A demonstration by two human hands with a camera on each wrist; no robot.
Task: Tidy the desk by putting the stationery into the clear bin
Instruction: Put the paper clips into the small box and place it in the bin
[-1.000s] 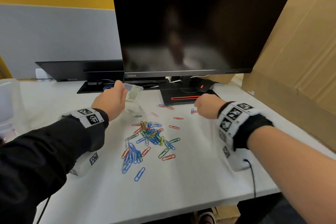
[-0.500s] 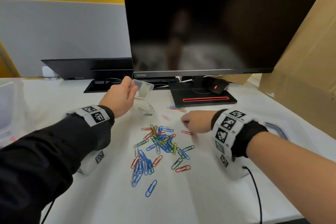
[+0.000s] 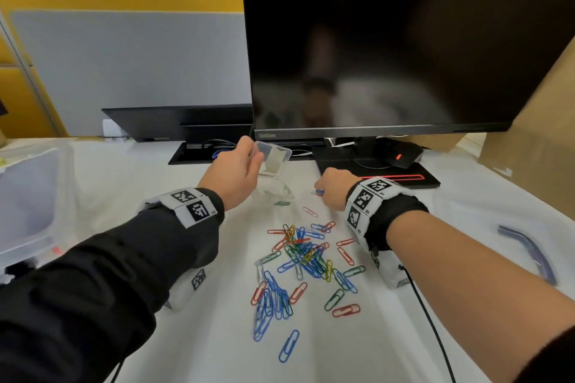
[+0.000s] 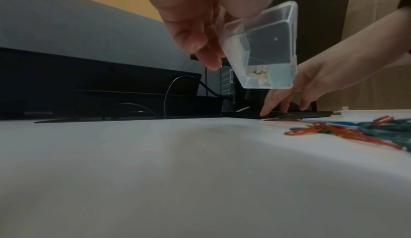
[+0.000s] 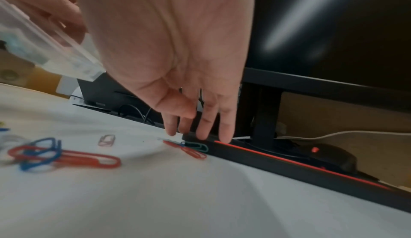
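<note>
Moved: right hand (image 3: 332, 193) from near clip pile to monitor base (image 5: 289, 164), fingers straight, tips at red & green clips (image 5: 191, 149). Left hand (image 3: 233, 174) grips small clear box (image 4: 264, 48), tilted, above surface (image 3: 193, 348). Main clip pile (image 3: 306, 255) loose btwn forearms.

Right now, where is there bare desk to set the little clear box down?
Left of the paper clips, under the left hand, the desk lies bare. The near edge is bare too. It is crowded mid-desk and by the monitor base.
</note>
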